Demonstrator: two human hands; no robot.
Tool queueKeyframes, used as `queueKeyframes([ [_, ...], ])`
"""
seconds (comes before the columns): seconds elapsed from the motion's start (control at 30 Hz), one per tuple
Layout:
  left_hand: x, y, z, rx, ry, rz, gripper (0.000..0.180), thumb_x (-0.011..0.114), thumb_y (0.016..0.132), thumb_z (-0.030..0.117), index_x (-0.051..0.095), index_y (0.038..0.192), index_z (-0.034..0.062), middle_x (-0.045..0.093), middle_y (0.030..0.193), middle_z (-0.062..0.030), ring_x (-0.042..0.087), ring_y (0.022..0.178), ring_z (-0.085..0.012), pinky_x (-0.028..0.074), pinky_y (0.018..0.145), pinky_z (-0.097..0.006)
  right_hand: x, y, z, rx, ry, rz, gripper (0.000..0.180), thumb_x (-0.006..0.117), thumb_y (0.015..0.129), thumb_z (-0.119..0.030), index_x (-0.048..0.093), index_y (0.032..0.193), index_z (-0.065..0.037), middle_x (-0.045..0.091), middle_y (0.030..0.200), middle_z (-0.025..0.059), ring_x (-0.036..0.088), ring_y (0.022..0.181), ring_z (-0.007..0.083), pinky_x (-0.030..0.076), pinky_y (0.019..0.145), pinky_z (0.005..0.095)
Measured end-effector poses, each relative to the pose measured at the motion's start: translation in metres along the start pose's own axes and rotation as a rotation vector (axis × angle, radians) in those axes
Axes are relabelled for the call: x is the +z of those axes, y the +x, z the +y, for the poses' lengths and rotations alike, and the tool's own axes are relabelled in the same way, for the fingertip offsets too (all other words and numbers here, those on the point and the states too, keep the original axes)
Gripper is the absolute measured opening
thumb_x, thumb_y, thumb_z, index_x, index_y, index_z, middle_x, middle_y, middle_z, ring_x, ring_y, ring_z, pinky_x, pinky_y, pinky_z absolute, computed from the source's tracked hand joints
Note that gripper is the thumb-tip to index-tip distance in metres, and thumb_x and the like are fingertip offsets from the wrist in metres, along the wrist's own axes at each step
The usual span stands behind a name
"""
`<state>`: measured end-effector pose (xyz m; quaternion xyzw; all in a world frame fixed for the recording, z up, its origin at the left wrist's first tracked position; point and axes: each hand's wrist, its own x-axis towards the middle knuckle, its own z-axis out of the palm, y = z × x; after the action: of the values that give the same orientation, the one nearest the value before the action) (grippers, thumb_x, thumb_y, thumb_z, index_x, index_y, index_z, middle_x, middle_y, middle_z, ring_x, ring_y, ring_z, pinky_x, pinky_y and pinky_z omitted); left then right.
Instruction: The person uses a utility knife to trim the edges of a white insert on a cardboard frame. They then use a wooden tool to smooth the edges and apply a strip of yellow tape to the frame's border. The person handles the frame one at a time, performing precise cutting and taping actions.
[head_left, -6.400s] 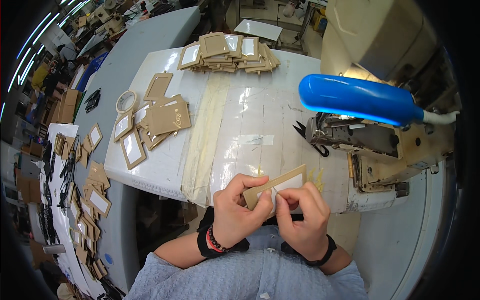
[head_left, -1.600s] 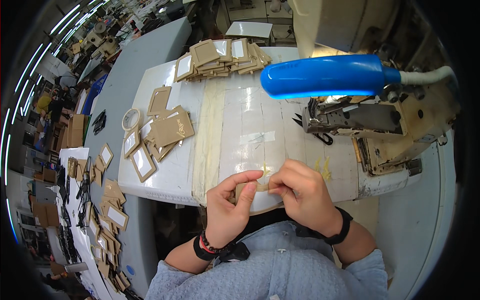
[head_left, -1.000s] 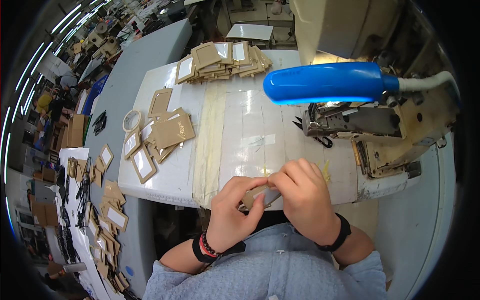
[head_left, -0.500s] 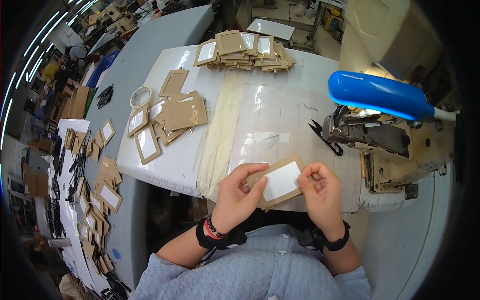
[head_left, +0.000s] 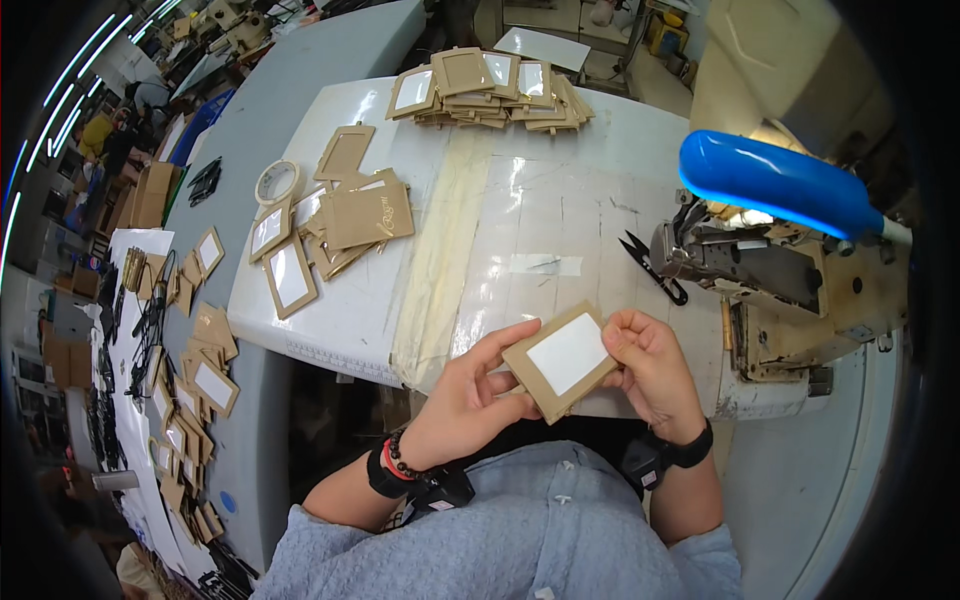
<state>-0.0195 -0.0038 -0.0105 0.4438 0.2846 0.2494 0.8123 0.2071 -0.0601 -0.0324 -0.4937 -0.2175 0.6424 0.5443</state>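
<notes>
The white table (head_left: 590, 215) is stretching left of the sewing machine (head_left: 770, 270). Left of the machine, farther off, a big pile (head_left: 490, 95) is lying, with white showing in some windows. Left of it, but nearer, the left hand (head_left: 465, 395) is gripping a tan holder (head_left: 534, 380) and the right hand (head_left: 655, 365) is pinching its other side. The holder is staying flat, not curling like a second ago, so the bending seems over. A white piece (head_left: 567, 353) is filling its window.

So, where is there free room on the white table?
Mostly bare: the table middle, between the cream tape strip and black snips, beyond the held card holder.

Crowded: the far pile, the left pile beside the tape roll, and around the sewing machine.
</notes>
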Motion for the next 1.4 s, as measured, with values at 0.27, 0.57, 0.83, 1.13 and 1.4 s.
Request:
queueKeyframes([
  [0.27,0.003,0.002,-0.018,0.242,0.142,0.107,0.046,0.053,0.092,-0.006,0.041,0.137,-0.0064,0.057,0.127,-0.0158,0.057,0.116,-0.0179,0.048,0.097,-0.031,0.013,-0.005,0.011,-0.022,0.044,0.049,0.014,0.059,0.097,-0.015,0.054,0.102,-0.003,0.067,0.089,0.006,0.066,0.076,0.0111,0.059,0.063,0.0252],
  [0.57,-0.008,-0.005,-0.014,0.379,0.41,0.115,0.038,0.067,0.084,-0.005,0.058,0.121,-0.0077,0.067,0.111,-0.0161,0.065,0.106,-0.0183,0.05,0.095,-0.03,0.029,-0.028,-0.013,-0.184,-0.175,0.089,0.008,0.057,0.097,-0.007,0.051,0.098,-0.002,0.065,0.086,0.0064,0.065,0.075,0.0095,0.059,0.062,0.0241],
  [0.83,0.008,-0.004,-0.019,0.436,0.208,0.227,0.038,0.068,0.083,-0.004,0.061,0.12,-0.0059,0.068,0.107,-0.0138,0.066,0.1,-0.0179,0.052,0.091,-0.03,0.04,-0.043,-0.007,-0.319,-0.122,0.13,0.01,0.058,0.096,-0.003,0.049,0.097,0.0,0.064,0.088,0.0076,0.064,0.077,0.0091,0.058,0.063,0.0229],
  [1.13,0.002,-0.001,-0.002,0.809,0.891,0.214,0.046,0.07,0.069,-0.002,0.065,0.114,-0.0036,0.067,0.093,-0.0152,0.067,0.085,-0.0273,0.053,0.074,-0.03,0.034,-0.043,-0.012,-0.404,-0.213,0.091,0.008,0.059,0.095,-0.002,0.052,0.097,0.001,0.062,0.097,0.0087,0.058,0.087,0.0081,0.047,0.079,0.0217],
  [1.4,0.004,0.002,-0.01,0.846,0.899,0.28,0.04,0.071,0.068,-0.003,0.066,0.107,-0.0041,0.066,0.09,-0.0154,0.065,0.079,-0.0276,0.052,0.069,-0.032,0.063,-0.055,-0.021,-0.851,-0.871,0.293,0.012,0.072,0.082,0.0,0.06,0.084,0.0,0.054,0.084,0.0086,0.056,0.071,0.0164,0.048,0.067,0.025],
])
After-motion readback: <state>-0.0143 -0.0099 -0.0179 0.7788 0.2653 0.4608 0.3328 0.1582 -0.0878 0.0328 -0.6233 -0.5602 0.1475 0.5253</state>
